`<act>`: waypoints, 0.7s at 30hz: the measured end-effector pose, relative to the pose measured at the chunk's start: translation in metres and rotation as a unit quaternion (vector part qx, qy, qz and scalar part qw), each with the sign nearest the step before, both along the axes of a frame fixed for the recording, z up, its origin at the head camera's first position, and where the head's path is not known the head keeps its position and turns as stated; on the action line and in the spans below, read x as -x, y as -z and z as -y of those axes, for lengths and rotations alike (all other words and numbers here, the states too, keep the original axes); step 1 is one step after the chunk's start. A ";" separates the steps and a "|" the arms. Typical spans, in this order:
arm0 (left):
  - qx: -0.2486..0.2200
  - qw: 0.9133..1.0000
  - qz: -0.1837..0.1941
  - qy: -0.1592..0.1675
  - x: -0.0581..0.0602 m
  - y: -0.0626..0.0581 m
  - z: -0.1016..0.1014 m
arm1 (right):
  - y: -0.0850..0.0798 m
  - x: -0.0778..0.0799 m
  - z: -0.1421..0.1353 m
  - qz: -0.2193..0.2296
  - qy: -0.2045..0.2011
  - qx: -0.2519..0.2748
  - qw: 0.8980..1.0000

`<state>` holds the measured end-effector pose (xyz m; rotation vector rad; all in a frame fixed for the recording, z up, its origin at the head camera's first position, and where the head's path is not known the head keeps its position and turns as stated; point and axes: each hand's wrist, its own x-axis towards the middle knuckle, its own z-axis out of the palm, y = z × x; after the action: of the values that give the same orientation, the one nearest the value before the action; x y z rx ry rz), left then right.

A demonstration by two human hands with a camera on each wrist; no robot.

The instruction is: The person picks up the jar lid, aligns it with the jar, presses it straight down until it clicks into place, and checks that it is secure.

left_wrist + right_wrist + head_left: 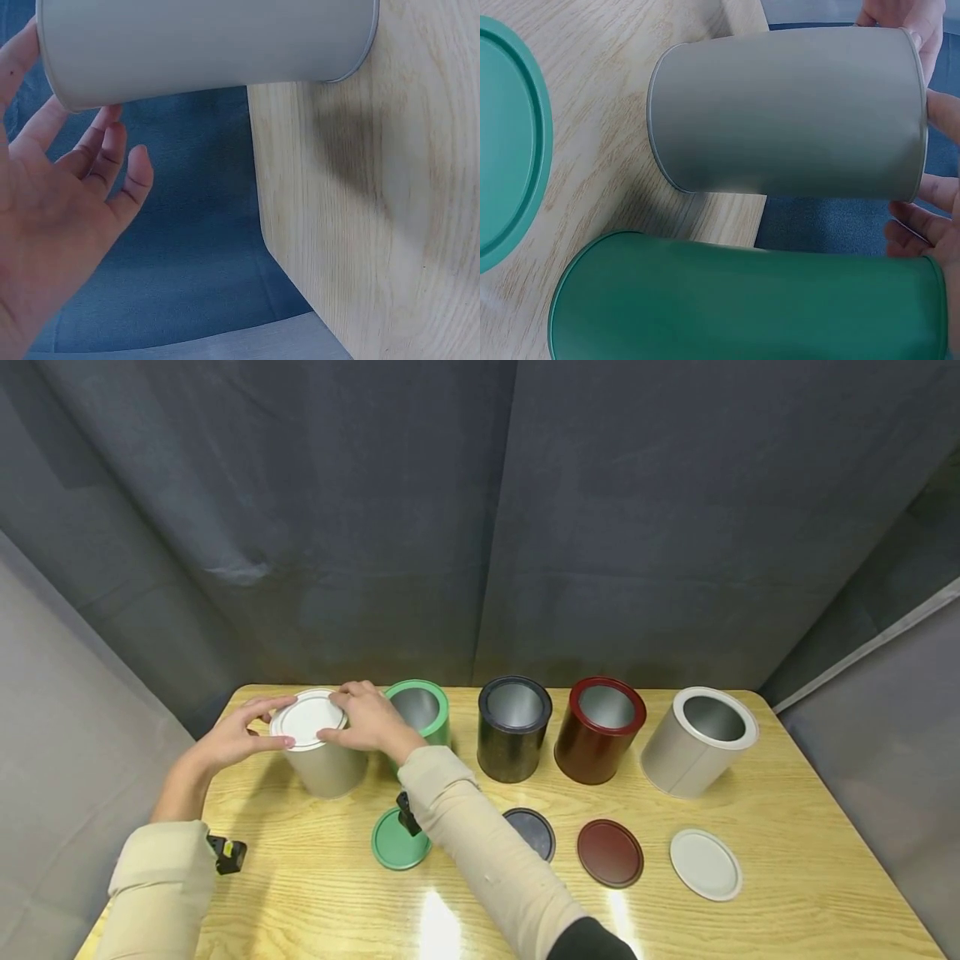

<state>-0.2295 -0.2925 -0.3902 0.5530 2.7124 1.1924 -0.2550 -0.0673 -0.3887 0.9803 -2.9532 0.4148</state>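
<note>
At the table's left end stands a white can (330, 772) with a white lid (307, 720) on its top. My left hand (236, 735) touches the lid's left edge, thumb toward the front and index finger toward the back. On the opposite side my right hand (369, 718) rests its thumb on the lid near the front and its fingers at the far edge. In the left wrist view the remaining fingers (105, 154) hang loosely below the rim. Right beside my right hand is an uncovered green can (750, 300), partly hidden by it in the head view.
A black can (512, 743), a dark red can (592, 752) and another white can (678, 756) stand uncovered to the right. In front lie a green lid (397, 843), a black lid (534, 831) partly behind my right sleeve, a dark red lid (610, 853) and a white lid (706, 864).
</note>
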 end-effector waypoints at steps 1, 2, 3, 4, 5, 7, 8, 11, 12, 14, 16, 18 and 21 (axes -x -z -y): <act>0.002 1.000 0.002 -0.001 0.000 0.000 0.000 | 0.000 0.000 0.000 0.000 0.000 -0.001 1.000; 0.004 1.000 0.004 -0.002 0.000 0.000 0.001 | 0.000 -0.001 0.000 0.001 0.000 0.001 1.000; 0.006 1.000 0.005 -0.003 -0.001 0.000 0.001 | 0.000 -0.001 0.001 0.001 -0.001 0.002 1.000; 0.008 1.000 0.004 -0.004 -0.001 0.000 0.001 | 0.000 -0.001 0.001 0.001 -0.002 0.004 1.000; 0.009 1.000 0.001 -0.003 -0.001 0.000 0.001 | 0.000 -0.001 0.001 0.000 -0.003 0.005 1.000; 0.012 1.000 -0.003 -0.002 -0.002 0.000 0.001 | 0.000 0.000 0.001 0.001 -0.004 0.013 1.000; 0.012 1.000 -0.005 -0.001 -0.002 0.000 0.001 | 0.000 0.000 0.001 0.001 -0.004 0.018 1.000; 0.012 1.000 -0.013 0.002 -0.003 -0.001 0.000 | -0.001 0.002 0.000 0.003 -0.006 0.035 0.999; 0.011 1.000 -0.016 -0.001 -0.003 -0.002 -0.001 | -0.002 0.002 0.000 0.006 -0.007 0.041 0.999; 0.011 1.000 -0.024 -0.006 -0.004 -0.003 -0.001 | -0.003 0.002 -0.001 0.009 -0.007 0.050 0.999; 0.013 0.999 -0.035 -0.013 -0.004 -0.003 -0.001 | -0.005 0.002 -0.002 0.010 -0.008 0.058 0.998; 0.016 0.999 -0.049 -0.018 -0.005 -0.004 -0.001 | -0.007 0.002 -0.003 0.009 -0.005 0.067 0.998; 0.019 0.997 -0.075 -0.020 -0.006 -0.006 -0.002 | -0.009 0.000 -0.004 0.005 0.000 0.081 0.997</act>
<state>-0.2237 -0.2908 -0.3845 0.6092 2.8779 1.1507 -0.2554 -0.0636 -0.3798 0.9612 -2.8735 0.6487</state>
